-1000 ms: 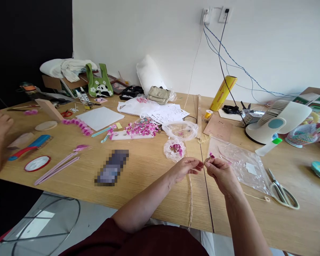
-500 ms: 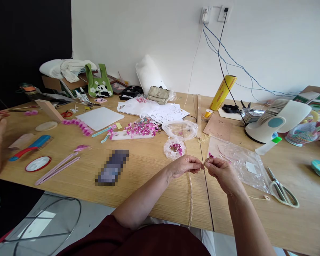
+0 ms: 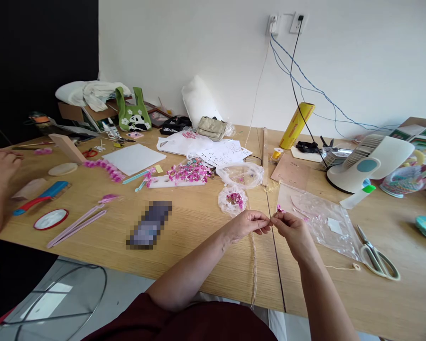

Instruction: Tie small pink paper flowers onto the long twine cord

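Fingertips almost meeting, both hands are raised over the seam of the wooden table. My right hand [image 3: 294,233] pinches a small magenta flower [image 3: 279,209], whose head pokes up above the thumb and finger. Closed in a pinch beside it, my left hand [image 3: 247,224] grips something too thin to make out. Just beyond the left hand, a clear plastic bag [image 3: 223,199] holds dark pink petals. A pale twisted cord [image 3: 254,274] runs beneath the left hand toward the table's front edge. Flat beyond the right hand lies a clear zip bag [image 3: 315,213].
Scissors [image 3: 378,258] and a white fan [image 3: 362,163] are on the right. Pink flowers on a white foam strip [image 3: 177,180], a phone [image 3: 149,225] and pink strips [image 3: 76,227] spread leftward. Another person's hand [image 3: 0,166] rests at the far left. Cables [image 3: 294,71] hang behind.
Both hands stay pinched together in nearly the same place. The flower has turned slightly in my right fingers. The other person's hand at the left has shifted slightly right.
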Tool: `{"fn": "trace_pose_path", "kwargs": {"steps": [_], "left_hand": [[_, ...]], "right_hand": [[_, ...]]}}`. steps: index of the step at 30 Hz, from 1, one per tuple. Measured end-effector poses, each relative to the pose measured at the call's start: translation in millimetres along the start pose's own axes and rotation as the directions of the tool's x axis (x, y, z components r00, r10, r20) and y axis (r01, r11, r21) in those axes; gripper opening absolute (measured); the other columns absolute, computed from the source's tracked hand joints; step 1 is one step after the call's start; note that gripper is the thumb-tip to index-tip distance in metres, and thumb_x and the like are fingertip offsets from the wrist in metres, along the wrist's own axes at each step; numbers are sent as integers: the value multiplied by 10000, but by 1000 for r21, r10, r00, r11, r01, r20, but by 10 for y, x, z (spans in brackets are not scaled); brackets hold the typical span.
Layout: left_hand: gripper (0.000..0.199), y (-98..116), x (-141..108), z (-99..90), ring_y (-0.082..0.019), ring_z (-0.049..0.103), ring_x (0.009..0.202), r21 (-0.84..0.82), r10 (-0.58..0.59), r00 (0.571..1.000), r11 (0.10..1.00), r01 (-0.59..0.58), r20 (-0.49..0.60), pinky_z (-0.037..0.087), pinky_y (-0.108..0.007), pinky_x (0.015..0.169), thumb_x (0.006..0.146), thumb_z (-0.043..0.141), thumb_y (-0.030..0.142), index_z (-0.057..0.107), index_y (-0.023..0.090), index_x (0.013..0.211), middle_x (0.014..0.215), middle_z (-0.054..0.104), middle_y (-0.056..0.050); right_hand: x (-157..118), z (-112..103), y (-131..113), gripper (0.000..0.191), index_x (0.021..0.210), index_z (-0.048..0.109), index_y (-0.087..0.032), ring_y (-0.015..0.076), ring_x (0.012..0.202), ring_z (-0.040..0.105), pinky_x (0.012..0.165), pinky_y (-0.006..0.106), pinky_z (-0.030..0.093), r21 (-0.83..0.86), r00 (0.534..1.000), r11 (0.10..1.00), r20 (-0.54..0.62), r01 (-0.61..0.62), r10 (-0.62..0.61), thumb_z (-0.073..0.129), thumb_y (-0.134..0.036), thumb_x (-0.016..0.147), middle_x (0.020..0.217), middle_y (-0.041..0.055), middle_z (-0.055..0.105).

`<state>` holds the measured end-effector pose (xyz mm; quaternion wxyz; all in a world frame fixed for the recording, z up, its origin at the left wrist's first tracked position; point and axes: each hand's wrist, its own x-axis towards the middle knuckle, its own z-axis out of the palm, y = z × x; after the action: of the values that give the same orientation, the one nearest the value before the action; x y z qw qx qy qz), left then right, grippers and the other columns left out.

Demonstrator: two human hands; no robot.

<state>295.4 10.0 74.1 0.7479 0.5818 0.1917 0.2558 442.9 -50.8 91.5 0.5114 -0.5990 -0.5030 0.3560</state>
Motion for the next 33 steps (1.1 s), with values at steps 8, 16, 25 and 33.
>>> {"fn": "trace_pose_path", "kwargs": {"steps": [8,16,25,33], "left_hand": [[233,-199,81,64,-87,490,606,208,194,953,967,-146,-231,375,-205,580,687,633,335,648,122,780,657,573,-10],[163,-154,35,96,-133,524,638,604,515,822,743,-287,-243,397,-248,626,781,542,270,665,163,769,686,614,-45],[240,-235,32,112,-133,547,625,296,337,861,926,-232,-380,437,-256,613,738,586,373,678,157,788,689,618,-46],[367,-178,13,96,-107,536,572,-44,110,936,990,-132,-335,429,-233,565,623,678,444,665,103,755,617,596,-37]], "right_hand": [[13,76,43,187,613,565,-180,118,554,415,529,251,315,-102,990,991,-104,85,-96,627,-343,680,569,-13,498],[15,119,134,190,638,548,-185,121,579,412,551,252,320,-145,979,981,-138,132,-152,590,-353,719,610,-10,495],[2,211,90,218,626,529,-185,117,559,417,526,245,317,-90,977,989,-171,114,-128,585,-373,721,594,-12,488],[8,203,183,197,636,530,-192,122,579,433,540,247,328,-115,975,984,-163,136,-153,575,-355,737,611,-13,501]]}}
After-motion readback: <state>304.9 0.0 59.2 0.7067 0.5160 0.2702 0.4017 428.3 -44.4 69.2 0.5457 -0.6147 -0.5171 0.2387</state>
